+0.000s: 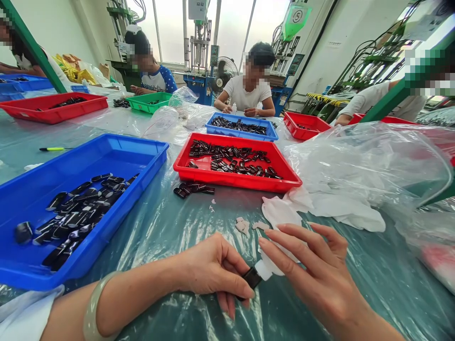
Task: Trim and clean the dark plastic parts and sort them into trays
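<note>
My left hand (213, 270) is closed around a small glossy black part (251, 278), pinched between thumb and fingers just above the table. My right hand (313, 265) presses a bit of white cloth (265, 270) against that part's end with its fingers curled around the cloth. A pale bangle (93, 308) sits on my left wrist. To my left stands a blue tray (117, 156) holding several black parts (74, 213). Ahead is a red tray (227, 177) with many more black parts (231, 158); a few loose parts (192, 189) lie in front of it.
White cloth (320, 206) and scraps (243, 225) lie past my hands; crumpled clear plastic bags (373, 161) fill the right. Farther off are a blue tray (241, 132), red trays (53, 113), a green tray (149, 102), a pen (53, 148). Other people sit across the table.
</note>
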Available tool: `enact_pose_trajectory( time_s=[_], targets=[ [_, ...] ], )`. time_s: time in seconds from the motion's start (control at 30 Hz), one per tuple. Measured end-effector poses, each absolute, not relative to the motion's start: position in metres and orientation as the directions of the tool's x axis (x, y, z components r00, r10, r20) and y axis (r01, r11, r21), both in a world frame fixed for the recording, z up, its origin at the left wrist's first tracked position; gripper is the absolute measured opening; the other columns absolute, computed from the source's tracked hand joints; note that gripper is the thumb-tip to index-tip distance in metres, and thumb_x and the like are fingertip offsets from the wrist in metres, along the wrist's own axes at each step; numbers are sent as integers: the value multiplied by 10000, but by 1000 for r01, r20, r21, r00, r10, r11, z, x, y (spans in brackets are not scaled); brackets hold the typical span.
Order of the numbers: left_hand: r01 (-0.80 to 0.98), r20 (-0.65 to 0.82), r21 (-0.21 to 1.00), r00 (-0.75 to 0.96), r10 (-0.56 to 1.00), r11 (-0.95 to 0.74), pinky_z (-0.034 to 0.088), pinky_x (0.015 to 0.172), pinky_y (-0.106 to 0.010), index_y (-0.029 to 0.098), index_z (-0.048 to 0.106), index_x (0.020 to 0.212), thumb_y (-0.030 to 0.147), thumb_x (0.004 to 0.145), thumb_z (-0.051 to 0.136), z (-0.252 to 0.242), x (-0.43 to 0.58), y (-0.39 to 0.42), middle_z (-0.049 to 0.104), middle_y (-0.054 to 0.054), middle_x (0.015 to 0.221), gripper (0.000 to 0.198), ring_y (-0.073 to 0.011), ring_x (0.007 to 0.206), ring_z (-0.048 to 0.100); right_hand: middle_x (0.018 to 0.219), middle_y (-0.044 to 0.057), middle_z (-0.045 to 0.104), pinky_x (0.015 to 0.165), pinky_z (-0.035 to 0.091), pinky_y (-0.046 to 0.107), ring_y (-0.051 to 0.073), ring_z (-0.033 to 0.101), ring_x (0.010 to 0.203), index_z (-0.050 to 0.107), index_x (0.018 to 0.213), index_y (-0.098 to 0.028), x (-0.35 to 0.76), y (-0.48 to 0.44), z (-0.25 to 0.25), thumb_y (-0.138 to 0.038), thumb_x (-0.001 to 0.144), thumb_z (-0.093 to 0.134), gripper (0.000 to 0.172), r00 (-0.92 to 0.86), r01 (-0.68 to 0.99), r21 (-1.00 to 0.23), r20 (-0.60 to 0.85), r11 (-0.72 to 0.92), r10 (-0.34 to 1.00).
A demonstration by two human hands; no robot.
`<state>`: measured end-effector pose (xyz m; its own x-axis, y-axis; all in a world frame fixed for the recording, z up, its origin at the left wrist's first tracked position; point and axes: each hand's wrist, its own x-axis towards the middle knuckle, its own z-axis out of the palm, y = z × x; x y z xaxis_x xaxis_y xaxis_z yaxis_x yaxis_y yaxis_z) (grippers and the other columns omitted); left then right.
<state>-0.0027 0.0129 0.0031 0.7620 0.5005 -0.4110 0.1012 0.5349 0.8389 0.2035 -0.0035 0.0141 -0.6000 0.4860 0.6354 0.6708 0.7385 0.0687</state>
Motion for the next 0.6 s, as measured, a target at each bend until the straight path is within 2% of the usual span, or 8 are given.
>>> enact_pose_trajectory(
  time_s=[0.6],
  targets=[
    [92,-383,845,791,477,527,471,455,-126,98,662,656,236,661,668,-1,-3,12,599,18,524,138,-67,431,572,977,38,677,911,289,419,181,548,987,585,1044,-230,199,-3,11,-158,922,379,249,-561,700,43,650,712,512]
  ],
)
